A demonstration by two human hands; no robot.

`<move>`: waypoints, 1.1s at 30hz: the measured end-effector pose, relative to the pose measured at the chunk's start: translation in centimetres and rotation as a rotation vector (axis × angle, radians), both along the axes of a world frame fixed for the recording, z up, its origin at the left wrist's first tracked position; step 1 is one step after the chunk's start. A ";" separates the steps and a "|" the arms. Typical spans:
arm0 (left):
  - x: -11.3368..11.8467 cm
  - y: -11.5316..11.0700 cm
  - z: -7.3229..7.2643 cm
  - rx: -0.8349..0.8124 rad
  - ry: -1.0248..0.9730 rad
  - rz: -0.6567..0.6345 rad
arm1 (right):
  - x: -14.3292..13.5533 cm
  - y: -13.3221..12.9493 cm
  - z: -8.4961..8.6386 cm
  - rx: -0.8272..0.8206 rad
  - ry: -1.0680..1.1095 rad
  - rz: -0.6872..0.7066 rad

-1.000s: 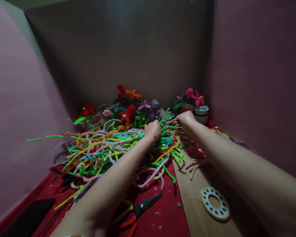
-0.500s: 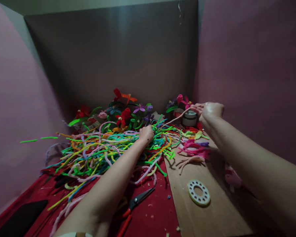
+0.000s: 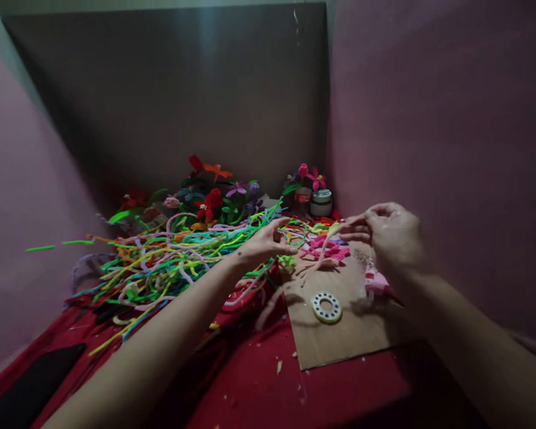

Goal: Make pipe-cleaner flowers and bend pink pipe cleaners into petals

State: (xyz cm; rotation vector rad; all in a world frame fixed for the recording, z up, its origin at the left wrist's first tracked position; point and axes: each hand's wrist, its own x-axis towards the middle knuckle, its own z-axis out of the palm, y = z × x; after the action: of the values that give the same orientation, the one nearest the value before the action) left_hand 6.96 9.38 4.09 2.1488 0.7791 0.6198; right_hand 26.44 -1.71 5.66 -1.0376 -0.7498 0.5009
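Note:
My right hand (image 3: 390, 232) is closed, with a pale pink pipe cleaner (image 3: 325, 244) pinched between thumb and fingers. The stem curves down to the left over the cardboard, and its lower part is smeared by motion. My left hand (image 3: 270, 241) is held with thumb and fingers apart, at the right side of a big tangled heap of colourful pipe cleaners (image 3: 161, 262); nothing shows in its grasp. Between the hands lie short pink pipe cleaner pieces (image 3: 328, 249) and a small beige bunch (image 3: 324, 264).
A round white disc with holes (image 3: 315, 311) lies on the brown cardboard (image 3: 361, 333). Pipe-cleaner flowers (image 3: 209, 205) and a lidded jar (image 3: 321, 204) stand at the back. A black flat object (image 3: 36, 381) rests on the red cloth (image 3: 250, 393).
My left hand has come away from the heap and opened, moving slightly right. My right hand has come lower and nearer with the pink pipe cleaner. The scissors are no longer visible.

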 end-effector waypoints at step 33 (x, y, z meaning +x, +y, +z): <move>-4.9 -10.0 -0.6 0.374 0.414 0.174 | -7.6 -2.3 -2.6 -0.201 0.226 0.829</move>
State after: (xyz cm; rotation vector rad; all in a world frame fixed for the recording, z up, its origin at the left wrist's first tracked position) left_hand 2.04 -0.66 3.52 2.6179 1.1557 0.4351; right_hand 18.84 -4.01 3.02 -0.7987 -0.9233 1.4051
